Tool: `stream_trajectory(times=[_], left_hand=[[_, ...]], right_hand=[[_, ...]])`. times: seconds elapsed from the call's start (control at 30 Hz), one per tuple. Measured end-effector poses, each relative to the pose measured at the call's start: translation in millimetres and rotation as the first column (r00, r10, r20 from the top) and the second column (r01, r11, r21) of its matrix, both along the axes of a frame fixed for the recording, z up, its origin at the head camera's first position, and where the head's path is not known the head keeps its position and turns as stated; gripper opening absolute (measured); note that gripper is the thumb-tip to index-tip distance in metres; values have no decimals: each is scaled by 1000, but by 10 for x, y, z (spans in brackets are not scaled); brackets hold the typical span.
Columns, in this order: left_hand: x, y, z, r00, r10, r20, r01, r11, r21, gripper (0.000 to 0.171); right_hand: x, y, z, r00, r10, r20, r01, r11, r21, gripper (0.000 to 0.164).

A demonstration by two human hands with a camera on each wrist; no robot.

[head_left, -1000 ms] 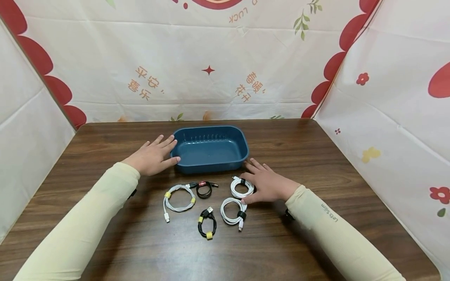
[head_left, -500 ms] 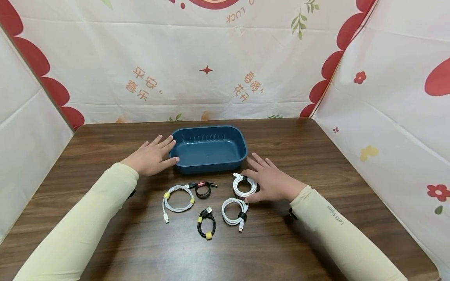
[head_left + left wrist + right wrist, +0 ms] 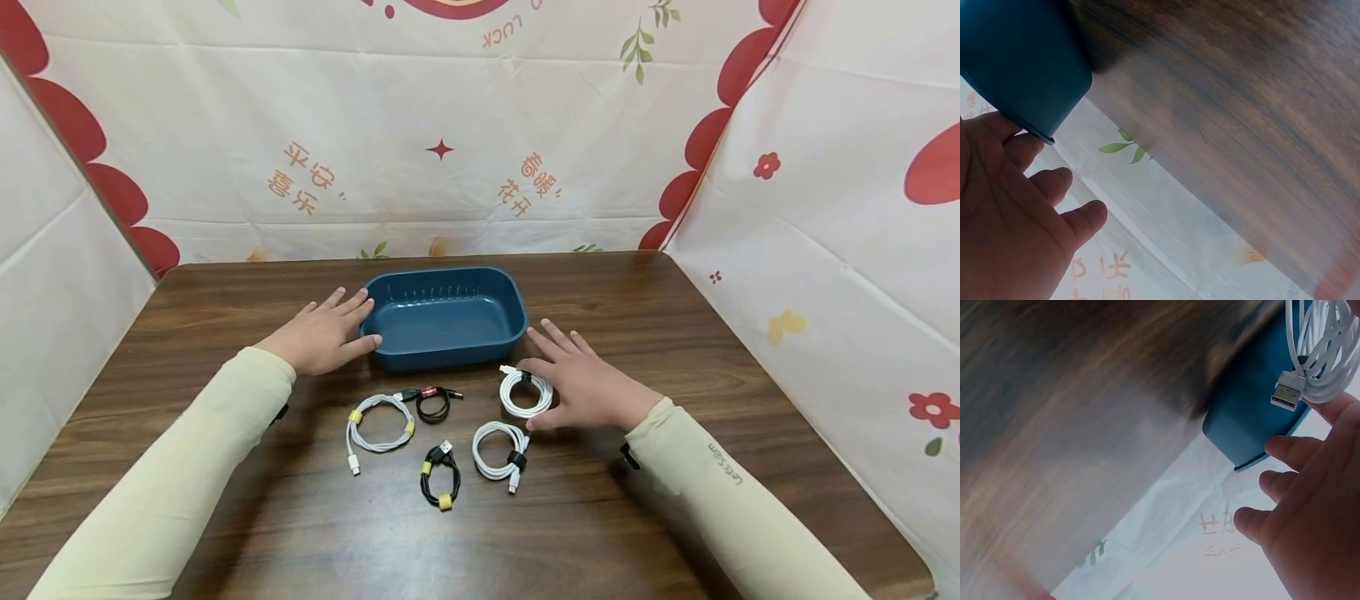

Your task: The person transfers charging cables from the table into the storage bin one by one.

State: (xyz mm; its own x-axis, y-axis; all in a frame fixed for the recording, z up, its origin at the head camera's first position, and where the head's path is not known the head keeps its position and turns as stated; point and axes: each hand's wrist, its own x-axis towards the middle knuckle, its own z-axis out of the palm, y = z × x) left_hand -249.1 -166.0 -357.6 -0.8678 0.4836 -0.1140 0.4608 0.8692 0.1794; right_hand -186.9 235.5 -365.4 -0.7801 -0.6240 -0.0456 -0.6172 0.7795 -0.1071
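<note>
My left hand (image 3: 322, 337) rests at the left end of a blue plastic basin (image 3: 446, 358), fingers spread, thumb and fingertips at its rim. My right hand (image 3: 588, 387) pinches a coiled white USB cable (image 3: 1329, 356) between thumb and forefinger; the other fingers stretch out beside the basin's right corner. A black tie binds this coil, and its USB plug (image 3: 1286, 392) hangs toward the camera in the right wrist view. Just below in the head view lies another white coiled cable (image 3: 491, 472) with a black tie.
A pale cable with yellow ties (image 3: 384, 447), a small black cable with a red tie (image 3: 432, 417) and a black USB cable with yellow ties (image 3: 427, 492) lie on the brown wooden table (image 3: 300, 525). Printed cloth (image 3: 442, 100) hangs behind it.
My right hand has shifted up and slightly right in the head view, and the white coil has moved with it, away from the lower white coil. The left hand has stayed at the basin.
</note>
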Motion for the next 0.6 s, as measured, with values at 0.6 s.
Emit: stream_trajectory(times=[0.6], left_hand=[[-6,-1,-2,1000,-17,-4,17,1000,16,76]], right_hand=[[-28,-3,198,997,26,-70,-29,998,-54,79]])
